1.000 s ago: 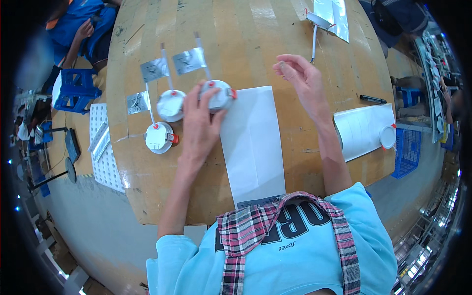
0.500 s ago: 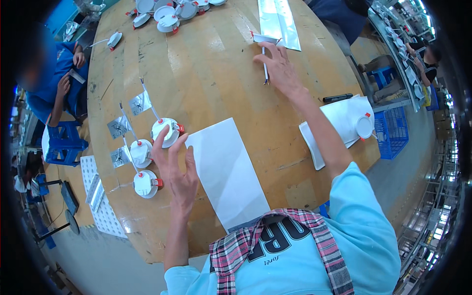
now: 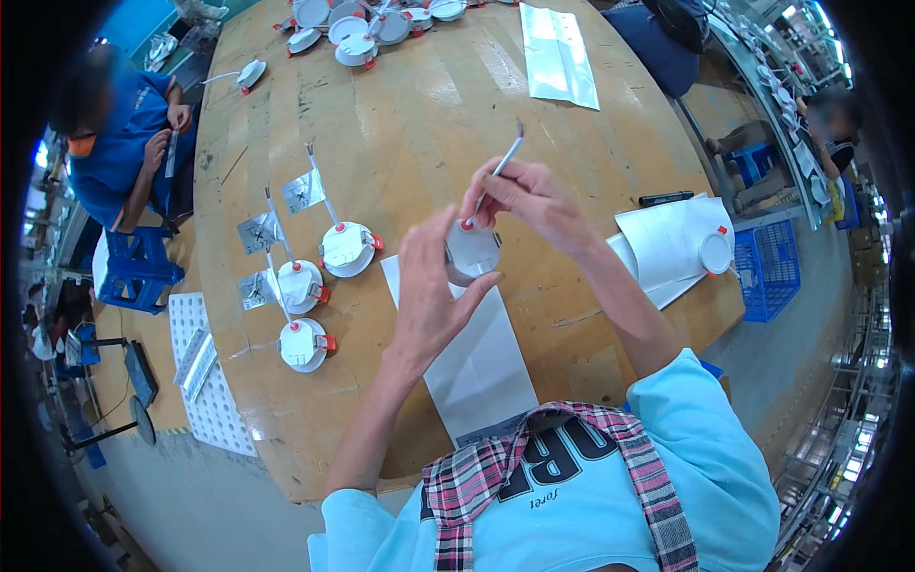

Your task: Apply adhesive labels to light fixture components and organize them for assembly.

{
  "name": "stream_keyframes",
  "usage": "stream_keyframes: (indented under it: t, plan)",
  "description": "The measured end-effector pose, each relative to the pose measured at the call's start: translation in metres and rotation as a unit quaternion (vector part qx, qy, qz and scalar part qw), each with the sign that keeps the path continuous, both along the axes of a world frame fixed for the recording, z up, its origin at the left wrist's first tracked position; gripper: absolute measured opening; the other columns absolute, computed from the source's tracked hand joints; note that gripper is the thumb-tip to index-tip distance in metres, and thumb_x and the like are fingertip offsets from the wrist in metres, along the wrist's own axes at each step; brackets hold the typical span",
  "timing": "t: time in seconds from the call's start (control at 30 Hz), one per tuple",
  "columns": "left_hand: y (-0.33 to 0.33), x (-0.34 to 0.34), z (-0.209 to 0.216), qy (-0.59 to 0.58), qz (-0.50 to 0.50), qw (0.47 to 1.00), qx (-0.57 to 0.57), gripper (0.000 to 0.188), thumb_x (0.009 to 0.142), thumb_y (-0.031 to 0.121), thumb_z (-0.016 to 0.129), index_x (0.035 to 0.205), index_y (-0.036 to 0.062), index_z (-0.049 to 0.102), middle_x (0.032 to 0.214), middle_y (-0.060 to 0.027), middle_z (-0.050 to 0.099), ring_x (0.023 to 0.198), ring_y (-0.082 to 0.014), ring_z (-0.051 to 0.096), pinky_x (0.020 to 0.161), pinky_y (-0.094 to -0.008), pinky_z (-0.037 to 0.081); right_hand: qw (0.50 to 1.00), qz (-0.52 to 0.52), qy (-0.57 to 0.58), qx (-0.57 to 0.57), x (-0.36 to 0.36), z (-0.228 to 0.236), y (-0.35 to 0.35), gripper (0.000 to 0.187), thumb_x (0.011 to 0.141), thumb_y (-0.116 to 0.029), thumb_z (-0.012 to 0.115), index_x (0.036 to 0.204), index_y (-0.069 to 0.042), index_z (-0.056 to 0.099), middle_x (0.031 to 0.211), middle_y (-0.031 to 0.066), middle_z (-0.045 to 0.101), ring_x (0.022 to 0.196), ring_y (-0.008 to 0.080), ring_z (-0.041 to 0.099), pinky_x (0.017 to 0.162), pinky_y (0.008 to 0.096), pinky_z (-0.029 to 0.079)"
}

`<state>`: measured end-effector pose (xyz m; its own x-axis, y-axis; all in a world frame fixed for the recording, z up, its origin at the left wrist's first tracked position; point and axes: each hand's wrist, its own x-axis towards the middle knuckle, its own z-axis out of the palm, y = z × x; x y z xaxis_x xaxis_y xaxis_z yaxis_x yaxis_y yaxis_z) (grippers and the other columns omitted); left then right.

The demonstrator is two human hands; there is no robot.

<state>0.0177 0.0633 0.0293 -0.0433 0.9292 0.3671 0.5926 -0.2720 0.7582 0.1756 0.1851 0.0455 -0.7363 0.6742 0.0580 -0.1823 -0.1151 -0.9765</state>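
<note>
A white round downlight (image 3: 474, 255) is up in front of me, over the far end of a white paper sheet (image 3: 481, 357). My left hand (image 3: 429, 291) curves round its left and near rim, thumb below and fingers above. With my right hand (image 3: 529, 198) I pinch the downlight's white cable (image 3: 509, 155) just above its red fitting; the cable's dark end points up and away. To the left, several similar downlights (image 3: 348, 250) lie on the table, their cables standing up with silver labels (image 3: 303, 192) attached. Part of the held downlight is hidden by my fingers.
On the wooden table (image 3: 410, 143), more downlights (image 3: 355, 48) are heaped at the far side. A silver-white bag (image 3: 560, 57) lies far right. At right are a stack of white sheets (image 3: 662, 238), another downlight (image 3: 716, 254) and a black marker (image 3: 665, 199). A co-worker (image 3: 133, 143) sits at left.
My right hand has brought a downlight back from beside the silver-white bag toward me. My left hand has moved right, from the row of downlights to the held one's rim.
</note>
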Motion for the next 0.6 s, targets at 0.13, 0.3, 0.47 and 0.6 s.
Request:
stream_keyframes:
  t: [0.13,0.3,0.47,0.6]
  plan:
    - [-0.004,-0.006,-0.024,-0.012,-0.015,0.998,-0.061,0.072,0.069,0.02,0.08,0.13,0.0041,0.045,0.126,-0.0152,0.05,0.122,-0.0341,0.043,0.102,-0.0436,0.034,0.999,-0.007,-0.022,0.045,-0.017,-0.017,-0.005,0.025,0.101,-0.02,0.045,0.094,-0.001,0.061,0.089,0.0067,0.066,0.08,0.0106,0.06,0.071,0.024,0.047]
    - [-0.013,-0.008,-0.023,-0.006,-0.033,0.998,-0.059,0.065,0.069,0.025,0.078,0.123,0.0042,0.049,0.121,-0.0135,0.051,0.124,-0.0329,0.04,0.104,-0.0444,0.028,0.978,-0.064,0.192,-0.054,-0.009,-0.03,0.017,0.025,0.099,-0.023,0.051,0.094,-0.001,0.061,0.086,0.009,0.063,0.075,0.0107,0.054,0.065,0.0215,0.041]
    - [-0.015,-0.01,-0.026,0.029,0.0,0.999,-0.045,0.068,0.07,0.027,0.078,0.126,0.0062,0.046,0.121,-0.0126,0.051,0.126,-0.0321,0.038,0.107,-0.0461,0.024,0.963,-0.055,0.24,-0.105,-0.019,-0.041,0.025,0.022,0.095,-0.02,0.058,0.092,0.0,0.065,0.084,0.0107,0.064,0.068,0.0083,0.048,0.059,0.0226,0.038]
    - [-0.005,-0.005,-0.028,0.064,0.04,0.997,-0.022,0.068,0.071,0.027,0.077,0.127,0.0047,0.044,0.122,-0.0122,0.051,0.128,-0.0301,0.038,0.109,-0.0474,0.021,0.956,-0.268,0.115,-0.019,-0.035,-0.033,0.024,0.02,0.093,-0.018,0.061,0.095,0.002,0.068,0.083,0.0096,0.067,0.063,0.0066,0.046,0.057,0.0224,0.037]
